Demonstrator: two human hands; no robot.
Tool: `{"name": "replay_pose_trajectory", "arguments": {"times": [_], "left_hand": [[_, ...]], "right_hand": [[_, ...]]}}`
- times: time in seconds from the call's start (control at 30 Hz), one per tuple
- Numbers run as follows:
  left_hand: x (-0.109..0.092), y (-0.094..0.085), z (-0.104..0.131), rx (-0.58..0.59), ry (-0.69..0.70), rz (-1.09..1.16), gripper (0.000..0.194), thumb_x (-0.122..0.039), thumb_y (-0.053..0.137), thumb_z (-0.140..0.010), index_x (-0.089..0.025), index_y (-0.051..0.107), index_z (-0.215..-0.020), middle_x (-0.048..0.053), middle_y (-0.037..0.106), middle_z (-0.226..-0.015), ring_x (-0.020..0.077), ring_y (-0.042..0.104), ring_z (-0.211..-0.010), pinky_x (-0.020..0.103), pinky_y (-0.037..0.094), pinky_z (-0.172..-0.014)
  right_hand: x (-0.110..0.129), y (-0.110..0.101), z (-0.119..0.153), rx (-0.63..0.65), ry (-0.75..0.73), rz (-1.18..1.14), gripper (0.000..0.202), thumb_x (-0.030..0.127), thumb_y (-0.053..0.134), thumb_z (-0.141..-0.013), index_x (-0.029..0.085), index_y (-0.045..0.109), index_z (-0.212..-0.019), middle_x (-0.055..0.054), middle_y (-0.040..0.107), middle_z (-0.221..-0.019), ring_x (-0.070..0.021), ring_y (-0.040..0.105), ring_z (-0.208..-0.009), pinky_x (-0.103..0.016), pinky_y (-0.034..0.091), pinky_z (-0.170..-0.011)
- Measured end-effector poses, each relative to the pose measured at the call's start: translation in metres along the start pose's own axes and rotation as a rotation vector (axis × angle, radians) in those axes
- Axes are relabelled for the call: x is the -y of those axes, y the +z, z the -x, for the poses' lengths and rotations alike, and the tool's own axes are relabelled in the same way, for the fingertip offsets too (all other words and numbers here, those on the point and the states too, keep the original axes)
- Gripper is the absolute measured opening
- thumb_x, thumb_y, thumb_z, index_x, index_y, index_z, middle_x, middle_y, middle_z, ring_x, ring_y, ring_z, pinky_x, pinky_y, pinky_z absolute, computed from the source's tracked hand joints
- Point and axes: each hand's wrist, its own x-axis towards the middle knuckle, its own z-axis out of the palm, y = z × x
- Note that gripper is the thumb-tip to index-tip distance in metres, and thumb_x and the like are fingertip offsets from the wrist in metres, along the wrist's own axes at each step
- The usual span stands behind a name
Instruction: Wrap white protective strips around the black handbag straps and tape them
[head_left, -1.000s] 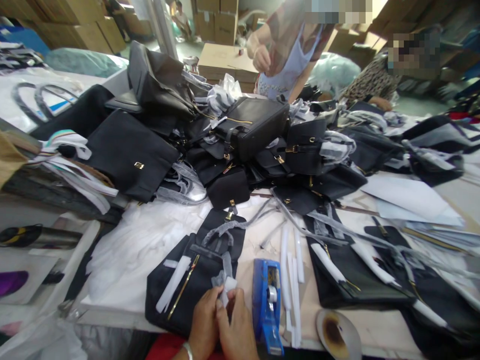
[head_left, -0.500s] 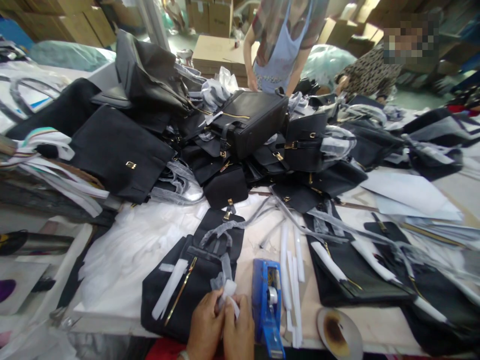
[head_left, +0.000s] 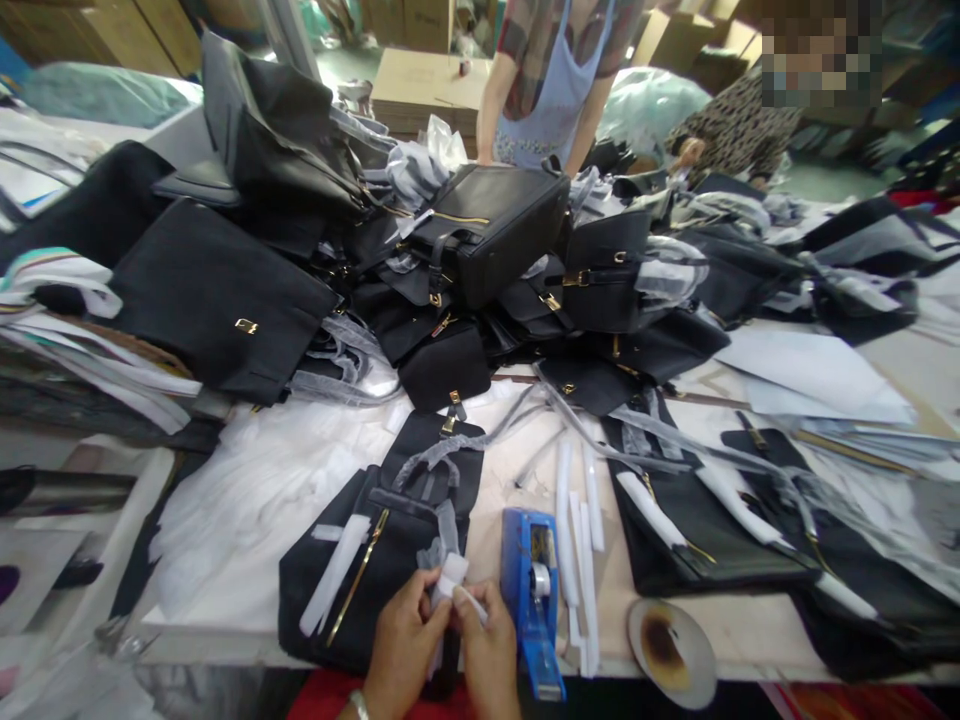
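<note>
A black bag (head_left: 330, 570) with a gold zipper lies at the table's front edge. Over its right side, my left hand (head_left: 405, 630) pinches a white foam strip (head_left: 453, 572) beside the plastic-wrapped strap. My right hand (head_left: 486, 640) holds the same strip from the other side, its fingertips close to those of my left hand. A second white strip (head_left: 337, 575) lies along the zipper. Just right of my hands stands a blue tape dispenser (head_left: 531, 600) with a roll in it.
White foam strips (head_left: 577, 550) lie right of the dispenser, near a round stained dish (head_left: 671, 652). More black bags (head_left: 720, 520) lie at right and are heaped behind (head_left: 510, 220). White tissue (head_left: 240, 500) is at left. Two people are across the table.
The view has shifted slightly. My hands have drawn a little apart at the wrists, and the foam strip between my fingertips now shows more.
</note>
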Motion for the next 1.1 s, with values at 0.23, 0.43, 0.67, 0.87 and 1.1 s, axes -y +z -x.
{"name": "replay_pose_trajectory", "arguments": {"times": [0.23,0.43,0.67,0.87,1.1], "left_hand": [[-0.006,-0.008,-0.006,0.109,-0.025,0.064,0.029,-0.038,0.059,-0.084,-0.018,0.063,-0.105,-0.003,0.054,-0.066,0.0176,0.054,-0.062,0.026,0.039,-0.060],[-0.006,-0.012,-0.006,0.132,-0.042,0.121,0.028,-0.035,0.059,-0.082,-0.017,0.062,-0.103,-0.003,0.054,-0.066,0.0172,0.052,-0.062,0.025,0.039,-0.059],[0.003,-0.012,-0.009,0.176,-0.043,0.166,0.031,-0.038,0.062,-0.081,-0.016,0.061,-0.102,-0.002,0.058,-0.068,0.0167,0.054,-0.062,0.025,0.040,-0.059],[0.010,-0.012,-0.015,0.216,-0.102,0.345,0.033,-0.032,0.069,-0.075,-0.014,0.059,-0.101,0.003,0.067,-0.080,0.0182,0.060,-0.069,0.028,0.046,-0.065],[0.006,-0.015,-0.021,0.329,-0.167,0.543,0.036,-0.028,0.074,-0.070,-0.014,0.060,-0.099,0.010,0.072,-0.098,0.0241,0.067,-0.092,0.036,0.050,-0.086]], "right_hand": [[0.002,0.002,-0.002,0.057,0.131,-0.332,0.032,0.045,0.069,-0.072,0.019,0.052,-0.069,0.002,0.058,-0.067,-0.0176,0.060,-0.068,-0.031,0.053,-0.067],[0.000,0.001,0.000,0.078,0.126,-0.330,0.032,0.044,0.067,-0.074,0.019,0.047,-0.066,0.003,0.055,-0.065,-0.0148,0.057,-0.065,-0.027,0.050,-0.065],[-0.007,0.004,-0.003,0.042,0.123,-0.329,0.031,0.043,0.070,-0.070,0.019,0.050,-0.066,0.003,0.057,-0.065,-0.0166,0.059,-0.065,-0.028,0.051,-0.062],[-0.012,0.011,-0.002,-0.009,0.150,-0.375,0.035,0.046,0.071,-0.068,0.019,0.049,-0.066,0.002,0.059,-0.066,-0.0177,0.062,-0.066,-0.032,0.054,-0.064],[-0.015,0.014,-0.006,0.020,0.159,-0.431,0.041,0.049,0.075,-0.063,0.019,0.047,-0.064,-0.004,0.069,-0.078,-0.0157,0.062,-0.061,-0.032,0.054,-0.062]]}}
